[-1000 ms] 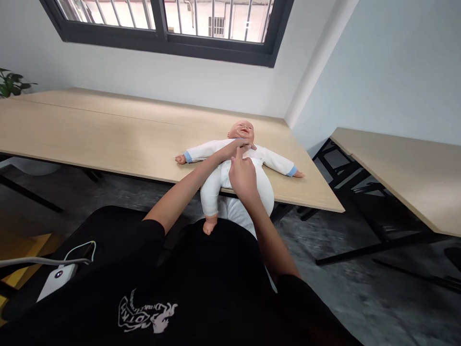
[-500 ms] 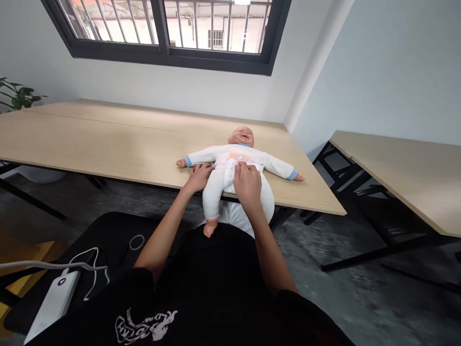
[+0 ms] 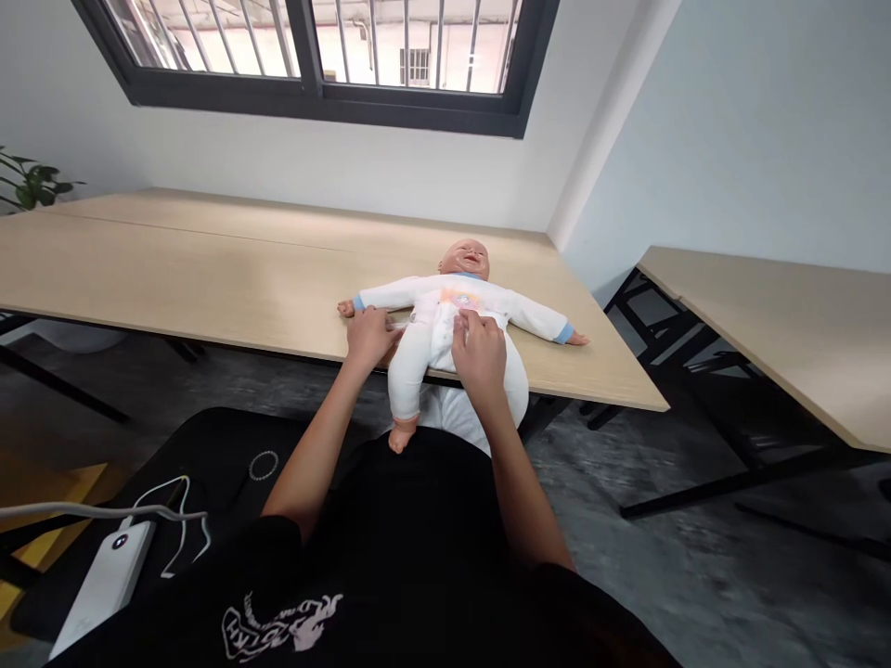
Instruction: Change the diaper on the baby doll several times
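A baby doll (image 3: pixel 471 258) lies on its back on the table, arms spread, in a white suit with blue cuffs. Its legs hang over the front edge. Around its waist is a white layer that looks like a diaper (image 3: pixel 440 341), with an orange and pink print near the top. My left hand (image 3: pixel 368 336) is beside the doll's hip, fingers pinched on a thin whitish strip that stretches from the waist. On the belly rests my right hand (image 3: pixel 480 348), fingers curled at the diaper's front; what is between them is hidden.
The wooden table (image 3: pixel 229 278) extends left along the wall, under a barred window. Another table (image 3: pixel 780 325) stands at the right. A black chair (image 3: pixel 229 445) at the lower left holds a white power bank (image 3: pixel 111 575), its cable and a bracelet (image 3: pixel 264 466).
My left hand has moved left and slightly up, away from the doll's hip, and the whitish strip is now drawn out. My right hand stays on the belly.
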Available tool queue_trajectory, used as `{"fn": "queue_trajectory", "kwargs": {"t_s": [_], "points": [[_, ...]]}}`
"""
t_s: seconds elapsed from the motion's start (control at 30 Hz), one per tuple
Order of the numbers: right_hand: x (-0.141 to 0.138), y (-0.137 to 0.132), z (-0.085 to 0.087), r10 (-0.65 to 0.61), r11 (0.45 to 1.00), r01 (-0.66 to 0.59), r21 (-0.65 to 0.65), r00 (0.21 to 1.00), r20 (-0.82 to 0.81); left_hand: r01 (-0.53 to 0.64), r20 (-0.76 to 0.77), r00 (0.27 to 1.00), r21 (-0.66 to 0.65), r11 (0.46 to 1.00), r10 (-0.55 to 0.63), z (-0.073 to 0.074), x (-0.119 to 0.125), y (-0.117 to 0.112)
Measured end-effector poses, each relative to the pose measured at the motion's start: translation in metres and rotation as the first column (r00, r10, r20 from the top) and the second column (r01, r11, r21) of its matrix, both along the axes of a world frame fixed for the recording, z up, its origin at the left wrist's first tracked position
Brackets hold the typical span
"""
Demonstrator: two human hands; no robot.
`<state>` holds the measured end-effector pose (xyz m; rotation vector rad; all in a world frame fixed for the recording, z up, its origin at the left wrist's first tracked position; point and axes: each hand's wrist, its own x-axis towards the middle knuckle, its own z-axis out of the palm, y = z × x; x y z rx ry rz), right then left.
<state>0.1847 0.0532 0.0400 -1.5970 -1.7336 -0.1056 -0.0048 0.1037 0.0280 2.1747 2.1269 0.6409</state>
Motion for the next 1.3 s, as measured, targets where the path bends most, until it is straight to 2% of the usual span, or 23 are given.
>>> {"fn": "queue_trajectory", "kwargs": {"t_s": [0.17, 0.3, 0.43, 0.53, 0.73, 0.83, 0.9, 0.97, 1.0, 1.07, 1.13, 1.2, 1.27, 1.3], "points": [[-0.001, -0.001, 0.0, 0.006, 1.0, -0.006, -0.009, 1.0, -0.01, 0.024, 0.106, 0.994, 0.002, 1.0, -0.024, -0.005, -0.011, 0.01], [-0.001, -0.004, 0.004, 0.007, 0.999, -0.007, -0.048, 1.0, 0.001, 0.026, 0.237, 0.971, 0.064, 0.998, -0.041, -0.014, -0.017, 0.022], [0.0, -0.007, 0.007, 0.003, 0.996, -0.002, -0.085, 1.0, 0.007, 0.072, 0.334, 0.935, 0.143, 0.987, -0.116, -0.021, -0.023, 0.034], [0.0, -0.007, 0.007, 0.002, 0.996, -0.002, -0.086, 1.0, -0.004, 0.065, 0.328, 0.937, 0.178, 0.982, -0.122, -0.023, -0.023, 0.033], [-0.002, -0.007, 0.008, -0.006, 0.995, 0.008, -0.095, 1.0, 0.021, 0.045, 0.169, 0.983, 0.144, 0.989, -0.07, -0.018, -0.012, 0.012], [-0.001, -0.007, 0.007, -0.007, 0.996, 0.009, -0.092, 1.0, 0.02, 0.013, 0.209, 0.977, 0.102, 0.995, -0.035, -0.014, -0.01, 0.011], [0.0, -0.008, 0.007, -0.004, 0.996, 0.005, -0.094, 1.0, 0.012, -0.002, 0.294, 0.956, 0.076, 0.997, -0.021, -0.012, -0.013, 0.015], [-0.001, -0.01, 0.007, -0.002, 0.995, 0.003, -0.099, 1.0, 0.005, 0.012, 0.446, 0.894, 0.068, 0.998, -0.041, -0.012, -0.017, 0.022], [-0.003, -0.012, 0.009, 0.0, 0.996, 0.0, -0.093, 1.0, 0.008, 0.034, 0.538, 0.84, 0.069, 0.997, -0.066, -0.013, -0.019, 0.025], [-0.01, -0.015, 0.015, 0.027, 0.999, -0.025, -0.048, 0.999, 0.047, 0.094, 0.726, 0.678, 0.075, 0.993, -0.119, -0.014, -0.021, 0.029], [-0.021, -0.012, 0.024, 0.122, 0.992, -0.125, 0.009, 0.981, 0.153, 0.139, 0.861, 0.487, 0.09, 0.986, -0.147, -0.014, -0.021, 0.032], [-0.033, -0.001, 0.034, 0.28, 0.956, -0.292, -0.008, 0.909, 0.309, 0.133, 0.924, 0.35, 0.116, 0.984, -0.156, -0.014, -0.02, 0.033], [-0.044, 0.019, 0.043, 0.426, 0.902, -0.406, -0.145, 0.787, 0.447, 0.094, 0.938, 0.309, 0.136, 0.986, -0.158, -0.015, -0.018, 0.034], [-0.048, 0.031, 0.046, 0.475, 0.88, -0.405, -0.248, 0.728, 0.495, 0.077, 0.938, 0.311, 0.137, 0.988, -0.154, -0.015, -0.018, 0.034]]}}
